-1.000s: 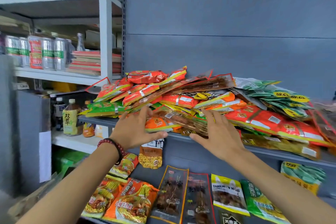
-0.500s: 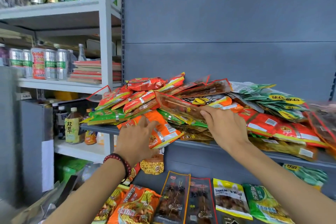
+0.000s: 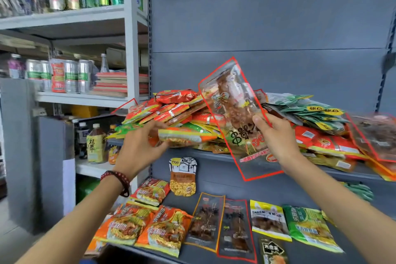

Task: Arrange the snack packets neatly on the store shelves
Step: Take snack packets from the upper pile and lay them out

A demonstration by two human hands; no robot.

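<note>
Red-edged packet (image 3: 233, 103) raised above pile (image 3: 175, 111)

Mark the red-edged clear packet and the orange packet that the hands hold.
red-edged clear packet (image 3: 233, 105), head view, upper middle of its face.
orange packet (image 3: 186, 137), head view, middle of its front face.

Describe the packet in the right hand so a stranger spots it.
On the grey shelf unit, the upper shelf carries a heap of snack packets. In front of that heap the right hand holds a long clear packet, red-edged with brown food inside, the only one held on end above the pile.
</note>
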